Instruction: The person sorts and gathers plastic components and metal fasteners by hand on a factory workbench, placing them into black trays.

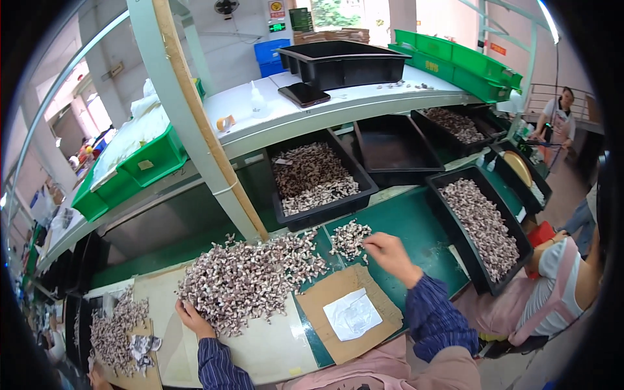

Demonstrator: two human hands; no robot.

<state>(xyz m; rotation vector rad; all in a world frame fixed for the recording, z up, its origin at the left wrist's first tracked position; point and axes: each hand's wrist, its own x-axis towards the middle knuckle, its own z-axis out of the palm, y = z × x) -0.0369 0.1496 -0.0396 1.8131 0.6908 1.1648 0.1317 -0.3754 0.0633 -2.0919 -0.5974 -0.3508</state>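
A large heap of small, mushroom-like brown and whitish pieces (244,283) spreads over the pale worktop in front of me. My left hand (191,319) rests against the heap's left edge with its fingers stretched out, touching the outermost pieces. To the right, a smaller pile of similar pieces (348,238) lies on the green surface. Beside it is my right hand (392,259), with fingertips pinched together. Whatever those fingertips hold is too small to make out. Nearest my body, a brown cardboard sheet (383,305) carries a crumpled white sheet (352,314).
Black trays of pieces stand behind the heap (367,188) and at right (478,276). A slanting post (195,123) rises behind the heap to a white shelf (260,133). Co-workers sit close at right (552,286) and stand farther off (558,120); another hand (97,378) shows lower left.
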